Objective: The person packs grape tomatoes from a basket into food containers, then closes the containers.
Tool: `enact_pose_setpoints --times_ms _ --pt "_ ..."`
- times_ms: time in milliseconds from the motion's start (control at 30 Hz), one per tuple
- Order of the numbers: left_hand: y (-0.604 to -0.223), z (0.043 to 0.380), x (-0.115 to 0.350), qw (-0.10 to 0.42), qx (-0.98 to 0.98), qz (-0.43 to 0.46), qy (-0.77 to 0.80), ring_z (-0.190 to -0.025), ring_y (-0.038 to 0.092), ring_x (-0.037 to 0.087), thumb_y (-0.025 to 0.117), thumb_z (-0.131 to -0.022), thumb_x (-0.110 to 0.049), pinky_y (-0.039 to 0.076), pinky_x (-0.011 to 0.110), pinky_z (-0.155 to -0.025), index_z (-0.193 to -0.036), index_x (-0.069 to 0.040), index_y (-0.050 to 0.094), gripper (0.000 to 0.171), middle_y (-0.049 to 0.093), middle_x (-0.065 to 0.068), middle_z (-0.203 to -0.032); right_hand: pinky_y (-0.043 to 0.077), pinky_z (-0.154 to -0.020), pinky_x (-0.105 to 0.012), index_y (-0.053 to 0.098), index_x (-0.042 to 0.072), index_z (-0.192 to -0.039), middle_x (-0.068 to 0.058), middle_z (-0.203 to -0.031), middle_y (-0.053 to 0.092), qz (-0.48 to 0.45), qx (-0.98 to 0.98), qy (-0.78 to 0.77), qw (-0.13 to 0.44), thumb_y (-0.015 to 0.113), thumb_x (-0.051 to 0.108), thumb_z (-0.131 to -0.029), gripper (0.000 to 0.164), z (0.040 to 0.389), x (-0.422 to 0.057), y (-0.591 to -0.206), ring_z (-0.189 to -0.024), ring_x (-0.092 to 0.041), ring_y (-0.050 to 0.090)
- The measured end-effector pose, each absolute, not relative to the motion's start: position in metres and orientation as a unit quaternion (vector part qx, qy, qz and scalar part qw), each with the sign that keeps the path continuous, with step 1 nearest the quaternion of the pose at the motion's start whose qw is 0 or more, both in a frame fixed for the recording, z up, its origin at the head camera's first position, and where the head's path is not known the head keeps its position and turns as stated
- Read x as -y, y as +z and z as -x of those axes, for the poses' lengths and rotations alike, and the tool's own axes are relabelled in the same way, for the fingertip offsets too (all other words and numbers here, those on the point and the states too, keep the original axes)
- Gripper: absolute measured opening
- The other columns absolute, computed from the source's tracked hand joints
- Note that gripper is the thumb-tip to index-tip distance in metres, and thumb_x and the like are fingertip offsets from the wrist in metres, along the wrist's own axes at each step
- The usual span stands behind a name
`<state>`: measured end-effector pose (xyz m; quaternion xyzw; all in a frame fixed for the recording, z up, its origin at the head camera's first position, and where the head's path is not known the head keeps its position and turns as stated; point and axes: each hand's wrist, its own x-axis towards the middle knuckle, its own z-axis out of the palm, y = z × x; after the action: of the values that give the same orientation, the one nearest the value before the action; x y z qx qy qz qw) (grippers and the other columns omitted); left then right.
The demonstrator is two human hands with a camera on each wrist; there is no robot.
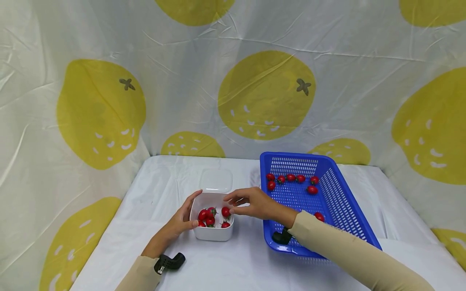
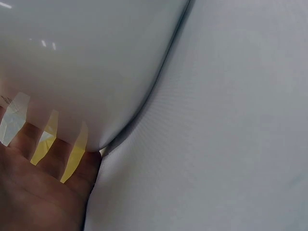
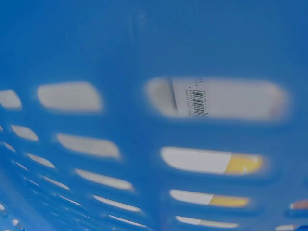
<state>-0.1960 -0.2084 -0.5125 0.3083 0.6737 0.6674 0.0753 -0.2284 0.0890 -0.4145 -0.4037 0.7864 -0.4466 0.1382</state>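
A small white square container (image 1: 213,234) holds several red cherry tomatoes (image 1: 210,212). My left hand (image 1: 181,216) grips its left side, with the thumb over the front left rim and the index finger reaching the back corner. In the left wrist view, the fingers (image 2: 79,166) lie against the container's smooth wall (image 2: 96,72). My right hand (image 1: 255,203) is over the container's right rim, its thumb and fingers apart. The thumb tip is right beside a tomato (image 1: 225,211) at the container's right side. The right wrist view does not show the hand.
A blue slotted basket (image 1: 347,202) stands at the right, with several tomatoes (image 1: 290,177) mostly along its far side; my right forearm crosses it. Its wall (image 3: 125,130) fills the right wrist view. A clear lid (image 1: 216,180) lies behind the container. A lemon-print cloth hangs behind.
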Motion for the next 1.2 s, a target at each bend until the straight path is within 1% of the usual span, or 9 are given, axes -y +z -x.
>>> enact_pose_setpoints --times_ms 200,300,467,733,800,967,1033,1067,1200 --pt "-0.511 0.195 0.208 0.075 -0.679 -0.308 0.663 -0.140 0.019 0.034 0.067 -0.087 -0.027 0.029 0.029 -0.109 -0.155 -0.015 0.012 0.088 0.018 0.019 -0.155 0.051 -0.088 -0.046 0.066 0.007 -0.121 -0.013 -0.117 0.067 0.399 -0.787 -0.450 0.137 0.071 0.012 -0.088 0.034 0.229 -0.090 -0.416 -0.104 -0.020 0.064" --pt "-0.509 0.195 0.208 0.077 -0.681 -0.302 0.662 -0.140 0.018 0.036 0.067 -0.086 -0.028 0.028 0.033 -0.110 -0.155 -0.016 0.013 0.088 0.018 0.018 -0.155 0.051 -0.088 -0.045 0.066 0.008 -0.122 -0.013 -0.116 0.067 0.397 -0.788 -0.450 0.137 0.071 0.013 -0.088 0.034 0.229 -0.090 -0.416 -0.104 -0.018 0.064" --pt "-0.509 0.195 0.207 0.084 -0.673 -0.299 0.671 -0.138 0.019 0.039 0.067 -0.085 -0.023 0.029 0.038 -0.110 -0.155 -0.017 0.013 0.088 0.019 0.020 -0.154 0.052 -0.088 -0.040 0.067 0.016 -0.121 -0.012 -0.116 0.067 0.393 -0.789 -0.451 0.139 0.071 0.015 -0.088 0.033 0.229 -0.090 -0.416 -0.105 -0.015 0.064" --pt "-0.508 0.195 0.207 0.072 -0.673 -0.311 0.668 -0.138 0.019 0.039 0.067 -0.086 -0.025 0.028 0.036 -0.110 -0.154 -0.014 0.013 0.088 0.017 0.023 -0.154 0.053 -0.086 -0.033 0.067 0.014 -0.121 -0.013 -0.114 0.067 0.398 -0.789 -0.449 0.136 0.071 0.014 -0.088 0.033 0.230 -0.090 -0.414 -0.102 -0.013 0.065" --pt "-0.508 0.195 0.207 0.071 -0.676 -0.310 0.665 -0.138 0.019 0.040 0.067 -0.086 -0.026 0.027 0.042 -0.111 -0.154 -0.014 0.013 0.088 0.017 0.024 -0.154 0.053 -0.086 -0.030 0.067 0.015 -0.121 -0.010 -0.114 0.068 0.397 -0.791 -0.446 0.137 0.071 0.014 -0.088 0.033 0.230 -0.090 -0.413 -0.102 -0.013 0.065" --pt "-0.510 0.195 0.207 0.077 -0.677 -0.303 0.667 -0.138 0.019 0.040 0.067 -0.085 -0.027 0.030 0.040 -0.110 -0.155 -0.016 0.013 0.089 0.018 0.021 -0.155 0.053 -0.086 -0.033 0.067 0.015 -0.122 -0.010 -0.115 0.068 0.392 -0.794 -0.443 0.138 0.071 0.015 -0.088 0.033 0.228 -0.092 -0.409 -0.103 -0.016 0.065" --pt "-0.510 0.195 0.207 0.080 -0.675 -0.301 0.669 -0.139 0.019 0.038 0.067 -0.085 -0.025 0.031 0.033 -0.109 -0.155 -0.017 0.013 0.089 0.018 0.019 -0.155 0.053 -0.087 -0.037 0.067 0.015 -0.121 -0.010 -0.116 0.067 0.391 -0.794 -0.445 0.136 0.071 0.014 -0.088 0.033 0.228 -0.093 -0.408 -0.104 -0.019 0.065" --pt "-0.510 0.195 0.208 0.079 -0.677 -0.301 0.667 -0.139 0.019 0.037 0.067 -0.085 -0.024 0.030 0.033 -0.109 -0.155 -0.016 0.013 0.088 0.018 0.018 -0.155 0.053 -0.087 -0.037 0.067 0.015 -0.121 -0.009 -0.115 0.068 0.391 -0.794 -0.446 0.132 0.071 0.013 -0.088 0.033 0.228 -0.094 -0.407 -0.104 -0.019 0.065" --pt "-0.514 0.197 0.208 0.080 -0.672 -0.304 0.671 -0.139 0.021 0.035 0.065 -0.085 -0.015 0.030 0.033 -0.109 -0.155 -0.016 0.013 0.086 0.019 0.018 -0.155 0.053 -0.086 -0.038 0.068 0.017 -0.120 -0.006 -0.113 0.069 0.386 -0.799 -0.445 0.120 0.071 0.014 -0.088 0.033 0.228 -0.098 -0.405 -0.103 -0.021 0.066"
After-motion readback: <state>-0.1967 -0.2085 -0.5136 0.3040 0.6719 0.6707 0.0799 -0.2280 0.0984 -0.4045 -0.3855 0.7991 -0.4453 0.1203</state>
